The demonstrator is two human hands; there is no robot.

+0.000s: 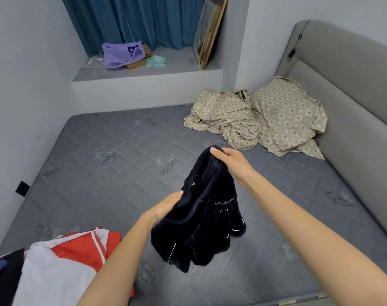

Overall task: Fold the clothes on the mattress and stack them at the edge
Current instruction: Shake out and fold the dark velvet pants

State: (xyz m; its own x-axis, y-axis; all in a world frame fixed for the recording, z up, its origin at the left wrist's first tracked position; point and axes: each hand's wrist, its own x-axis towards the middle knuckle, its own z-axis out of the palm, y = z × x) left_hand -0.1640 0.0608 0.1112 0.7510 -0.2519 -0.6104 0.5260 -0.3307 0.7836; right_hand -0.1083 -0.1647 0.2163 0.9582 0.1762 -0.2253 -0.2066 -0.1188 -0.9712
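While the dark navy garment [201, 217] hangs over the mattress [110, 151], mid-bed toward the near edge, both hands are on it. The left grip [168, 204] pinches a fold on the lower left side, fingers curled into the cloth. The right grip [226, 159] pinches the top edge, thumb over, held higher and further out. Garment is bunched, white piping showing. The bottom hem is touching the mattress or just above it, can't tell which. Step in hand, my read: pickup and orient, hunting for edges before the first fold. No fold on this piece yet. The unfolded pile [62, 266], red-and-white piece on top with darker items beside it, sits at the near-left corner. No folded stack in view, so the task looks early. Next move calls for finding the waistband or shoulders, spreading the grips apart to pull it taut, then laying it flat on the bare quilting in front. Fabric looks thick and plush, so expect bulky folds. Patterned bedding [254, 122] by the headboard [342, 89] is well apart, not in the way.
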